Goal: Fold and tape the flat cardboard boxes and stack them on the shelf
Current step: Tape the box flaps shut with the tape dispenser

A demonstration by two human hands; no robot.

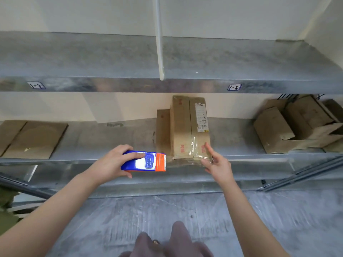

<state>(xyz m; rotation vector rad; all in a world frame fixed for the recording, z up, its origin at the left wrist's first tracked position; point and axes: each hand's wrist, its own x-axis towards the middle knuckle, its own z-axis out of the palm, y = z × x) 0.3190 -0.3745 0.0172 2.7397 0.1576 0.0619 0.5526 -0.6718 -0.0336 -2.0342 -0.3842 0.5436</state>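
Two hands work at the middle shelf [92,143] in the head view. The left hand [111,161] grips a blue and orange tape dispenser [143,161], fingers curled round its body, its toothed orange end pointing toward 3 o'clock at the taped box [185,127]. That box lies on the shelf's front edge, clear tape across its near end. The right hand [216,162] is at the box's near right corner, fingers straight and loosely spread, holding nothing; whether it touches the box I cannot tell. A smaller box [163,130] stands against the taped box at its 9 o'clock. Flat cardboard [35,139] lies further toward 9 o'clock, and open boxes [289,127] sit toward 3 o'clock.
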